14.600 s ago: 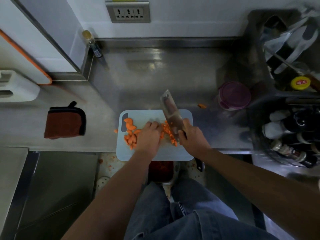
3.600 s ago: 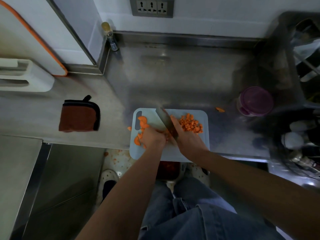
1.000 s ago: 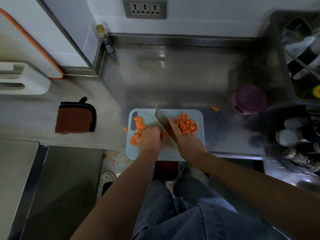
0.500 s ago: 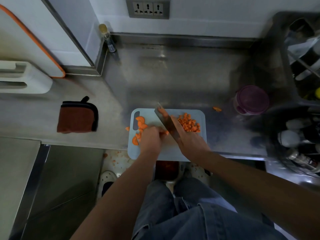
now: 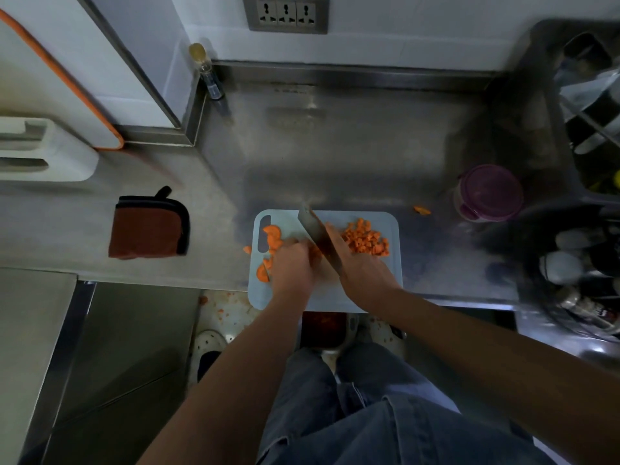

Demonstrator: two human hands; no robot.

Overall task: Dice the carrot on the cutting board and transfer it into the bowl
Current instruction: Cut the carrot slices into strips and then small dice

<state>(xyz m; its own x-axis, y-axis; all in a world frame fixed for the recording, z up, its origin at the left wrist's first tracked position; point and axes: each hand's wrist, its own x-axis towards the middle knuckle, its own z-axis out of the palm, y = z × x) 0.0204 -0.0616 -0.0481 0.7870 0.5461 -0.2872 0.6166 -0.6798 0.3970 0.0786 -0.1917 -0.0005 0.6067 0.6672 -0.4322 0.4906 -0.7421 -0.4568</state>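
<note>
The right hand (image 5: 364,270) is clenched round the handle of a knife (image 5: 318,234), whose blade slants across the blue cutting board (image 5: 385,283) just beside the left hand (image 5: 292,263). That hand's curled fingers pin carrot slices (image 5: 273,238) to the board. Diced carrot (image 5: 365,238) is heaped right of the blade, and on the counter (image 5: 335,156) a stray carrot bit (image 5: 421,210) lies near a purple-lidded tub (image 5: 489,193).

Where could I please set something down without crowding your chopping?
Behind the pale blue cutting board, the steel counter is bare between the glass bottle and the purple lidded tub. Crowded: the board under the left hand and right hand, and the dark rack at right.
</note>
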